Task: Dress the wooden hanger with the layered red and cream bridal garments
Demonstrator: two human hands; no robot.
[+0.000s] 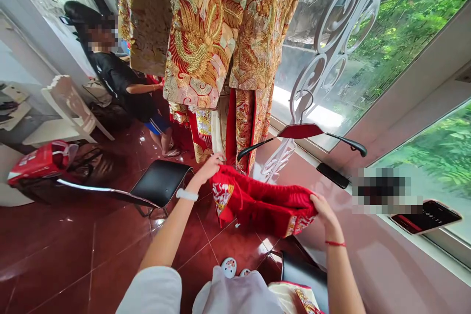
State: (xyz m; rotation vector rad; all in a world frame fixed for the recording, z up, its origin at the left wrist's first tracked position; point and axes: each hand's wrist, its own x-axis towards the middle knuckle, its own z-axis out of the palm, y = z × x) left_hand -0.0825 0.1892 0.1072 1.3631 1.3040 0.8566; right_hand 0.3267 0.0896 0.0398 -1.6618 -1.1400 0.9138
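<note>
A red embroidered skirt is stretched by its gathered waistband between my two hands, its opening facing up. My left hand grips the waistband's left end, and my right hand pinches the right end. White and gold embroidery shows at both sides of the red cloth. Just beyond the skirt, a black hanger with a red middle hangs by its hook from a white scrolled metal stand.
Gold-and-red embroidered garments hang ahead. Black chairs stand at left and near my knees. A phone lies on the window sill at right. Another person in a black shirt stands at far left, a hand near the garments.
</note>
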